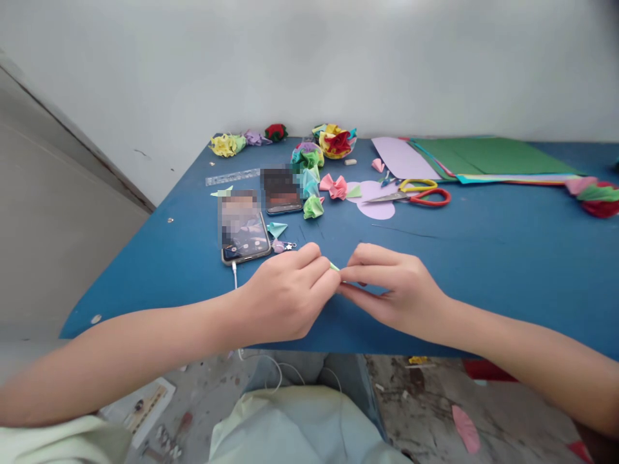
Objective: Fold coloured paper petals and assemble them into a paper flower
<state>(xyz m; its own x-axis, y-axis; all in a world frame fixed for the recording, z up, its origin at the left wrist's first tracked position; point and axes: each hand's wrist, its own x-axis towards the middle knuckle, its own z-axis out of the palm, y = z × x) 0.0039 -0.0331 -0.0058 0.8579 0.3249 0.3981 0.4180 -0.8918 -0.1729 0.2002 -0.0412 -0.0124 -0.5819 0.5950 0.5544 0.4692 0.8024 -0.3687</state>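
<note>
My left hand (294,293) is closed, its fingers wrapped round a small light green piece of paper (334,266). Only a thin edge of that paper shows; the rest is covered by my fingers. Fingertips and thumb of my right hand (399,287) pinch together at the same spot, touching the left hand. Both hands are held above the front part of the blue table (512,277). Just beyond them lie a thin dark wire (403,230), a light blue folded paper piece (277,229) and a green crumpled paper piece (313,207).
A phone (245,225) with a white cable lies left, near a second dark phone (281,190) and a clear ruler (232,177). Scissors (411,193) rest partly on purple paper (377,207). Behind are coloured paper flowers (337,142) and green sheets (488,156).
</note>
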